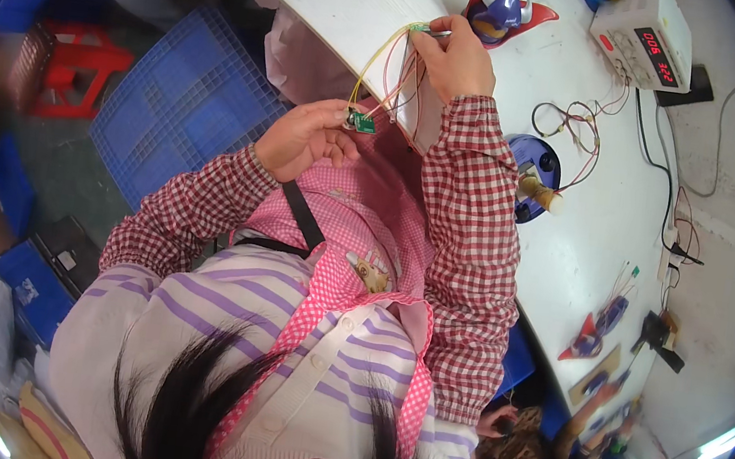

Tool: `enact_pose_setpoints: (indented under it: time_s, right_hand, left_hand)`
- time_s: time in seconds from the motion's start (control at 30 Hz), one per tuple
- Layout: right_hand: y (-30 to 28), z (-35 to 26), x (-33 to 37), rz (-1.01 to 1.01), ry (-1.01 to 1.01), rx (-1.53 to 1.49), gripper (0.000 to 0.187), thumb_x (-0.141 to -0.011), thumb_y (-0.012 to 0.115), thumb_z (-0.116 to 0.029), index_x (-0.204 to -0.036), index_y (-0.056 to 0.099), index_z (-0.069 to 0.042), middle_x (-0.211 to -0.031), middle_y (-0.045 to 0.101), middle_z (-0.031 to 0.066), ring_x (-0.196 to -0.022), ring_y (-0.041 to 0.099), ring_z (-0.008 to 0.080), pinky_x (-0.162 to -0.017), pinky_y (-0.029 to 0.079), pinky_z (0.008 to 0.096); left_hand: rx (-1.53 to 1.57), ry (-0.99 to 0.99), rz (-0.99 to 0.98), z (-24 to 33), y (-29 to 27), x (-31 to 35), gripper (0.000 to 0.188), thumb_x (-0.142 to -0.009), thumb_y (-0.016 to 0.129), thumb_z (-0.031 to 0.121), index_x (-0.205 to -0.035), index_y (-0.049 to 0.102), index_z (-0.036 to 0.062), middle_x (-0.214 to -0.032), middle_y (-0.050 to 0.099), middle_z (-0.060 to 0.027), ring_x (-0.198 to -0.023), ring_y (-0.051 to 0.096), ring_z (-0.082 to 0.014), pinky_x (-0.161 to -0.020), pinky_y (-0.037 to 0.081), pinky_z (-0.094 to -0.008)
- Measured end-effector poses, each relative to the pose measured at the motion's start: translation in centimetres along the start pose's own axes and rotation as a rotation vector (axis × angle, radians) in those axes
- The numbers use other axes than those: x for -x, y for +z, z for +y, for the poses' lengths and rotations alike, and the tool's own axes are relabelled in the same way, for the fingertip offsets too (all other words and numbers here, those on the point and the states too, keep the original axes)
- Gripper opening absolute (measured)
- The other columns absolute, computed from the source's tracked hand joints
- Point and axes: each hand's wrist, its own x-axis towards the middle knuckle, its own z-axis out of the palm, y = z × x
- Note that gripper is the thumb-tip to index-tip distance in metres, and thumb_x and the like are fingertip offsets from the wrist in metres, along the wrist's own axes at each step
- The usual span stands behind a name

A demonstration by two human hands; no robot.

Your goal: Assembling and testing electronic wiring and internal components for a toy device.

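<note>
My left hand (305, 140) pinches a small green circuit board (364, 123) between thumb and fingers, just off the near edge of the table. Thin yellow, red and pale wires (386, 72) arch from this board up to my right hand (457, 60). Over the tabletop, that hand is closed around the wires' other end, where a tiny green piece (420, 27) shows at the fingertips. A thin greyish thing lies along those fingers, too small to name. Just beyond my right hand rests a purple horned toy head (498, 15) with a red collar.
A white bench power supply (641, 43) stands at the far right of the white table (612, 206), with loose leads (576, 127) near it. By my right forearm sits a round blue container (534, 163). Another toy (590, 333) lies farther along. A blue crate (189, 104) and red stool (86, 72) are at left.
</note>
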Motion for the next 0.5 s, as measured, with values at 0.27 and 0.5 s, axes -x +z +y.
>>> enact_pose_setpoints:
  time_s: [0.27, 0.5]
  right_hand:
    - [-0.8, -0.9, 9.2, 0.079, -0.417, -0.384, 0.026, -0.080, 0.065, -0.016, -0.102, 0.059, -0.005, -0.082, 0.053, 0.0087, -0.064, 0.053, 0.0207, -0.060, 0.046, 0.0281]
    - [0.3, 0.3, 11.4, 0.078, -0.562, -0.067, 0.032, -0.081, 0.066, -0.006, -0.111, 0.057, -0.001, -0.088, 0.056, 0.0082, -0.069, 0.056, 0.0151, -0.064, 0.047, 0.0236]
  left_hand:
    - [-0.027, 0.077, -0.029, 0.5, 1.4, 0.5, 0.030, -0.094, 0.042, 0.012, -0.118, 0.048, -0.0055, -0.094, 0.061, -0.0148, -0.069, 0.060, -0.0140, -0.055, 0.049, -0.0204]
    - [-0.148, 0.077, -0.016, 0.9, 2.2, 0.1, 0.028, -0.092, 0.042, 0.011, -0.113, 0.050, -0.0058, -0.090, 0.061, -0.0144, -0.066, 0.059, -0.0141, -0.051, 0.048, -0.0202]
